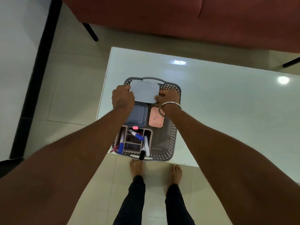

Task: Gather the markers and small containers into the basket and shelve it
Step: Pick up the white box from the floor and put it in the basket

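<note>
A grey lattice basket point(172, 137) sits at the near left corner of the white table point(219, 98). Over its far end I hold a pale blue lidded container point(145, 90) with both hands: my left hand point(122, 98) grips its left edge and my right hand point(168, 96) grips its right edge. Below it in the basket lie a darker grey-blue container point(138, 115) and a small pink container point(156, 117). At the near end stands a divided pink organiser point(147, 131) with several markers point(137, 135), blue-, black- and pink-capped.
A red sofa point(162, 18) on black legs stands beyond the table. Tiled floor point(73, 88) lies to the left, with a black-edged white panel point(17, 62) at far left. My bare feet point(136, 167) are on the floor just before the table's near edge.
</note>
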